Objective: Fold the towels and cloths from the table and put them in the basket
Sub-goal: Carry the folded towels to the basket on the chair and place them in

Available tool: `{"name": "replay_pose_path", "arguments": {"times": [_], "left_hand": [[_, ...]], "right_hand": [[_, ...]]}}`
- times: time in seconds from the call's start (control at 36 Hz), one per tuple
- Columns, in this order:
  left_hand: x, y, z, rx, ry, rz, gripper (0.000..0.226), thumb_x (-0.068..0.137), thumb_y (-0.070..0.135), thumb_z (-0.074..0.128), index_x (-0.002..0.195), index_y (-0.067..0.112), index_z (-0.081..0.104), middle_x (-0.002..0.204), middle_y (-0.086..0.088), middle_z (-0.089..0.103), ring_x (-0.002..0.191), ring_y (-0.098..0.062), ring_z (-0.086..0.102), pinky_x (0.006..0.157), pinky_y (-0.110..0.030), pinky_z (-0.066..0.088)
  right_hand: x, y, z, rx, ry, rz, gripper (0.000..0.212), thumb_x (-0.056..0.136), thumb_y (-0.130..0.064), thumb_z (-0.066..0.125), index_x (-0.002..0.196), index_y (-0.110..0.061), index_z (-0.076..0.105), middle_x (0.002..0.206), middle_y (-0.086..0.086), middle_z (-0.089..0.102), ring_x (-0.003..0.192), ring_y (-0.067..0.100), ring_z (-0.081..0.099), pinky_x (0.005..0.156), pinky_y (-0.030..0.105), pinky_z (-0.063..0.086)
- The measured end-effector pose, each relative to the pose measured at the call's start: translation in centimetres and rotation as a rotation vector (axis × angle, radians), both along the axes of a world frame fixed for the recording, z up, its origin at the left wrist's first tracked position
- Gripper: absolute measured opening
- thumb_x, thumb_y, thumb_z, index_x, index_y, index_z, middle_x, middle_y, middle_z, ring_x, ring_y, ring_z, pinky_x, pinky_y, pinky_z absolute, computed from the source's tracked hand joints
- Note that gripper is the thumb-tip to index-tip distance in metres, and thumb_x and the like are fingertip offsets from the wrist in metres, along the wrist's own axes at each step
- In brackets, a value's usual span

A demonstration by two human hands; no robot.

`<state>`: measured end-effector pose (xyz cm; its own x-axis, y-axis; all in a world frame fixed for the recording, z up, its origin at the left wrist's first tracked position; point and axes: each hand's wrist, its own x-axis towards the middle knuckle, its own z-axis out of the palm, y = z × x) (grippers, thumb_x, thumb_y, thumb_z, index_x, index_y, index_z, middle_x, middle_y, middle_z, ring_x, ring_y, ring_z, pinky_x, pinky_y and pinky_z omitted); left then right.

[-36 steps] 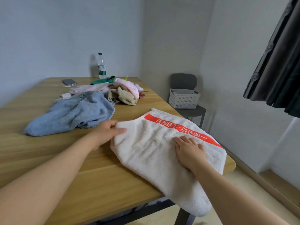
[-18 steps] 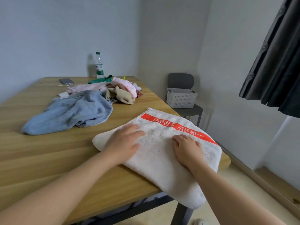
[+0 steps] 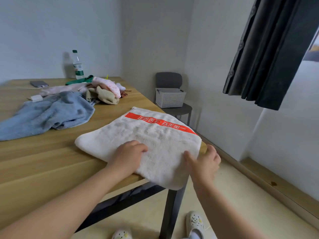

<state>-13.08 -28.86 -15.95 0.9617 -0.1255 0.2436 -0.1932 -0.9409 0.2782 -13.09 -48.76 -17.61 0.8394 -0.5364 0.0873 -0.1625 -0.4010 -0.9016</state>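
Observation:
A white towel (image 3: pixel 151 135) with a red printed stripe lies folded at the table's near right corner, its near end hanging over the edge. My left hand (image 3: pixel 128 156) presses flat on its near part, fingers spread. My right hand (image 3: pixel 203 161) grips the towel's right edge at the table corner, thumb on top and fingers curled under. A blue towel (image 3: pixel 46 114) lies crumpled to the left. Behind it sits a heap of pink, beige and green cloths (image 3: pixel 101 89). The white perforated basket (image 3: pixel 170 100) rests on a grey chair beyond the table.
A water bottle (image 3: pixel 77 66) stands at the far table edge, with a phone (image 3: pixel 38 83) and a white charger (image 3: pixel 35 97) to its left. A dark curtain (image 3: pixel 265 54) hangs at the right. The grey chair (image 3: pixel 170 80) stands against the wall. My slippered feet show below.
My left hand slid toward me across the white towel. My right hand left the towel's top and took hold of its right edge. The view tipped down.

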Motion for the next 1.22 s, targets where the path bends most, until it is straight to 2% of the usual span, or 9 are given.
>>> {"name": "replay_pose_path", "arguments": {"times": [0.17, 0.33, 0.53, 0.61, 0.72, 0.92, 1.06, 1.17, 1.22], "left_hand": [[-0.9, -0.5, 0.1, -0.001, 0.055, -0.05, 0.031, 0.098, 0.031, 0.039, 0.124, 0.023, 0.055, 0.126, 0.004, 0.051, 0.11, -0.012, 0.049, 0.085, -0.021, 0.037], [-1.3, 0.4, 0.5, 0.058, 0.119, -0.087, 0.035, 0.1, 0.032, 0.034, 0.132, 0.025, 0.048, 0.135, 0.009, 0.044, 0.117, -0.01, 0.046, 0.092, -0.023, 0.038], [-1.9, 2.8, 2.7, 0.203, 0.158, -0.087, 0.034, 0.096, 0.035, 0.038, 0.127, 0.031, 0.053, 0.135, 0.015, 0.049, 0.122, -0.006, 0.045, 0.098, -0.023, 0.037], [-3.2, 1.7, 4.4, 0.088, 0.148, -0.198, 0.068, 0.075, 0.067, 0.048, 0.137, 0.038, 0.04, 0.144, 0.02, 0.037, 0.132, -0.002, 0.034, 0.103, -0.021, 0.029], [-4.8, -0.9, 4.7, 0.055, 0.054, -0.307, 0.095, 0.072, 0.056, 0.07, 0.146, 0.036, 0.013, 0.152, 0.02, 0.02, 0.137, -0.004, 0.024, 0.102, -0.019, 0.026], [-4.2, -0.5, 3.3, -0.331, -0.369, -0.287, 0.031, 0.075, 0.01, 0.075, 0.105, 0.016, 0.071, 0.097, 0.01, 0.07, 0.086, -0.004, 0.062, 0.071, -0.006, 0.042], [-4.4, 2.1, 4.8, -0.494, -0.215, -0.35, 0.031, 0.066, 0.028, 0.08, 0.093, 0.037, 0.068, 0.077, 0.034, 0.065, 0.08, 0.01, 0.061, 0.068, -0.006, 0.043], [-4.6, 4.7, 5.6, -0.777, -0.216, -0.219, 0.025, 0.052, 0.049, 0.063, 0.076, 0.047, 0.07, 0.077, 0.016, 0.069, 0.074, 0.004, 0.058, 0.073, -0.015, 0.046], [-4.5, 5.9, 5.7, -0.937, -0.245, -0.066, 0.035, 0.05, 0.051, 0.066, 0.076, 0.028, 0.072, 0.082, -0.005, 0.07, 0.079, -0.013, 0.059, 0.078, -0.033, 0.048]], "right_hand": [[-2.3, -0.7, -0.4, 0.885, 0.405, 0.385, 0.048, 0.086, -0.047, 0.06, 0.111, -0.006, 0.052, 0.097, 0.007, 0.063, 0.089, 0.024, 0.061, 0.082, 0.035, 0.047], [-2.7, -1.6, 1.0, 0.872, 0.36, 0.475, 0.019, 0.088, -0.02, 0.063, 0.102, -0.009, 0.056, 0.093, 0.01, 0.069, 0.077, 0.023, 0.068, 0.052, 0.028, 0.054], [-2.5, 0.0, 4.5, 0.895, 0.287, 0.531, 0.014, 0.089, -0.017, 0.062, 0.099, -0.013, 0.053, 0.09, 0.008, 0.066, 0.072, 0.019, 0.065, 0.046, 0.024, 0.051], [-2.1, 1.3, 5.3, 0.913, 0.283, 0.521, 0.019, 0.088, -0.017, 0.064, 0.101, -0.014, 0.052, 0.098, 0.01, 0.067, 0.079, 0.022, 0.067, 0.049, 0.028, 0.054], [-1.8, 2.8, 5.9, 0.917, 0.296, 0.549, 0.023, 0.088, -0.019, 0.064, 0.108, -0.01, 0.054, 0.095, 0.012, 0.069, 0.079, 0.024, 0.068, 0.052, 0.03, 0.053], [-1.8, 3.0, 6.4, 0.891, 0.342, 0.587, 0.024, 0.089, -0.027, 0.062, 0.101, -0.007, 0.057, 0.078, 0.01, 0.069, 0.06, 0.018, 0.066, 0.042, 0.02, 0.046], [-0.3, 2.1, 5.5, 1.096, 0.358, 0.362, 0.033, 0.086, -0.031, 0.065, 0.106, -0.006, 0.054, 0.067, 0.007, 0.054, 0.048, 0.012, 0.048, 0.036, 0.017, 0.042], [0.8, 2.1, 5.5, 1.205, 0.286, 0.192, 0.032, 0.086, -0.026, 0.065, 0.108, -0.008, 0.051, 0.075, 0.007, 0.057, 0.052, 0.013, 0.056, 0.039, 0.018, 0.049], [1.1, 2.2, 5.5, 1.268, 0.243, 0.124, 0.034, 0.084, -0.025, 0.067, 0.111, -0.011, 0.052, 0.085, 0.005, 0.06, 0.067, 0.015, 0.059, 0.047, 0.018, 0.051]]}}
